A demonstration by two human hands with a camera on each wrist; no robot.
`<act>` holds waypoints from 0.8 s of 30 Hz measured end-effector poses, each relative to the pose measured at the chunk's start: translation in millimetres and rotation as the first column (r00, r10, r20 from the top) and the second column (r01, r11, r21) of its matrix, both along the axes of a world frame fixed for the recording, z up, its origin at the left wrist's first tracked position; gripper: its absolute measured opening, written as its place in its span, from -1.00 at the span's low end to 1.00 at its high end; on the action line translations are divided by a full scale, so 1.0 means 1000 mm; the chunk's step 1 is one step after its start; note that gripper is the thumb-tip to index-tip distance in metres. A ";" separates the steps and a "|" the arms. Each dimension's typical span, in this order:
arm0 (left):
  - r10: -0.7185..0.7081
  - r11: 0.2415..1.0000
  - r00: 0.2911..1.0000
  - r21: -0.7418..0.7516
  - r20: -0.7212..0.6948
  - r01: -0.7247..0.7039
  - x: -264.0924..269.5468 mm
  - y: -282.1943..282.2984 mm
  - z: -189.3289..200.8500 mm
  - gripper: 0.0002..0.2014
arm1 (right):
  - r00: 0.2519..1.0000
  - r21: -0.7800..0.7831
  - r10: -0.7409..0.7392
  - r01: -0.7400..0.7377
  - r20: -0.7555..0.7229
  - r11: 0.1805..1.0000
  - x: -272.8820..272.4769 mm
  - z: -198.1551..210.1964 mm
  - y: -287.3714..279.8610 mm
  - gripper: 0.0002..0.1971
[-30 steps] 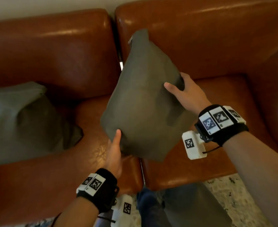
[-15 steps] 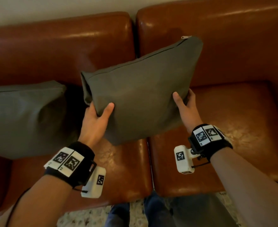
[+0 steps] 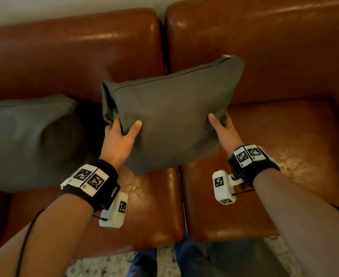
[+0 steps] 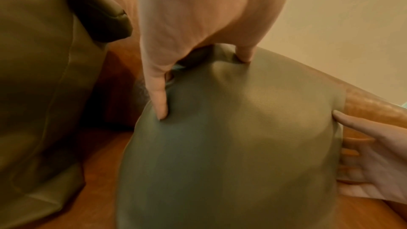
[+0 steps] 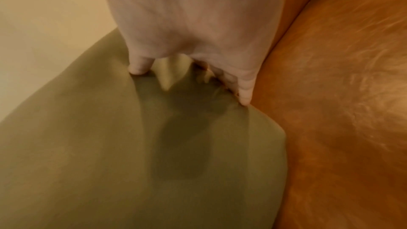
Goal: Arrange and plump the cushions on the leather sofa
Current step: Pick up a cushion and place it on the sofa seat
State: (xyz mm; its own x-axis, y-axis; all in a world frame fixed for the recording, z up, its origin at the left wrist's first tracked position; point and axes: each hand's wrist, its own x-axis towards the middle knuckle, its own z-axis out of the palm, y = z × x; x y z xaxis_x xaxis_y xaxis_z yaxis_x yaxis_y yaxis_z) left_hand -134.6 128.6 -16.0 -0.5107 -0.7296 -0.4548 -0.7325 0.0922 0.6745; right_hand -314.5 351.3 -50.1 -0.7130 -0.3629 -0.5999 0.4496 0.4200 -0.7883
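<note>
An olive-green cushion (image 3: 170, 114) is held up over the seam between the two seats of the brown leather sofa (image 3: 284, 56), its zipper edge on top. My left hand (image 3: 122, 132) grips its left edge, thumb on the front and fingers behind. At the opposite edge my right hand (image 3: 220, 126) grips the same way. The left wrist view shows the cushion (image 4: 231, 145) bulging between both hands; in the right wrist view the cushion (image 5: 110, 145) is dented under my right hand's fingertips. A second green cushion (image 3: 24, 140) leans on the left seat.
The sofa's right seat (image 3: 284, 156) is bare leather, with the right armrest rising at the frame edge. A pale wall (image 3: 64, 9) runs behind the backrest. My legs and a speckled rug (image 3: 108, 264) lie below the sofa's front edge.
The cushion has turned from standing on end to lying wide with the zipper up. My left hand moved from its bottom corner to its left edge.
</note>
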 end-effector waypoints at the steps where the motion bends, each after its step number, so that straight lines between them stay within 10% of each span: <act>1: 0.011 1.000 1.000 -0.009 -0.008 -0.011 0.003 0.003 0.002 -0.28 | 1.000 -0.003 0.008 -0.008 -0.013 1.000 0.002 0.003 0.002 -0.25; 10: 0.151 0.988 0.988 -0.037 0.006 -0.151 0.089 0.073 -0.008 -0.32 | 0.975 0.140 0.019 -0.051 0.221 0.989 0.070 0.003 0.090 -0.57; 16: -0.323 0.917 0.913 0.323 0.250 0.236 0.155 0.155 -0.033 -0.82 | 0.893 0.230 -0.080 -0.027 0.443 0.973 0.179 -0.020 0.183 -0.53; 24: -0.645 0.684 0.723 0.607 0.246 0.404 0.185 0.251 -0.057 -0.83 | 0.708 0.367 -0.479 0.321 0.519 0.873 0.330 -0.044 0.289 -0.73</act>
State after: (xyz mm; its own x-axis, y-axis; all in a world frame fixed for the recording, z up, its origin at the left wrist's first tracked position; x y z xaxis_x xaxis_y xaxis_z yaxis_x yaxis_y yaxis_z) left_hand 50.0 379.9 -72.8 -0.4090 -0.0153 -0.9124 -0.8705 0.3064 0.3851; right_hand 15.6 639.9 -93.9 -0.2441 0.0805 -0.9664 0.9490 0.2249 -0.2210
